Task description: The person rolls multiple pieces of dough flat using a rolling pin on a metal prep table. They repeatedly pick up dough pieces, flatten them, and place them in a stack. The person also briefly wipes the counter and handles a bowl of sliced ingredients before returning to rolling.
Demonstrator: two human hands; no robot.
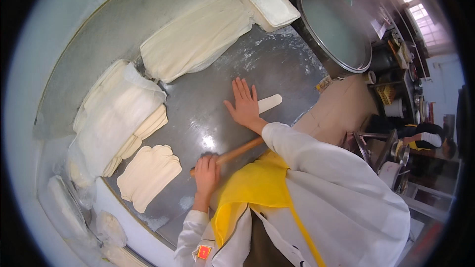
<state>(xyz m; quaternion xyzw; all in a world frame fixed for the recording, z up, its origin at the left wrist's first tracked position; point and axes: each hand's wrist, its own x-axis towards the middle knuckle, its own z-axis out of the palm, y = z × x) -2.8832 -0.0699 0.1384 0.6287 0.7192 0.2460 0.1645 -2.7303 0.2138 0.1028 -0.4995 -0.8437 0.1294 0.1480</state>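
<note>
My left hand [207,172] rests over the left end of a wooden rolling pin [239,151], which lies along the near edge of the grey worktop [207,118]. Flat on a strip of dough [270,103] lies my right hand [245,104], palm down and fingers spread; it covers the strip's left part. To the left of my left hand is a layer of overlapping flattened dough pieces [150,174]. Beyond it, stacked dough pieces [152,122] lie partly under a whitish cloth or sheet [118,107].
A long covered pile, apparently dough [196,39], lies at the back beside a white tub of flour [271,3]. A large round steaming pot [334,29] stands at the back right. At far right, a person [426,137] is beside pans. Plastic-wrapped bundles [111,228] sit at lower left.
</note>
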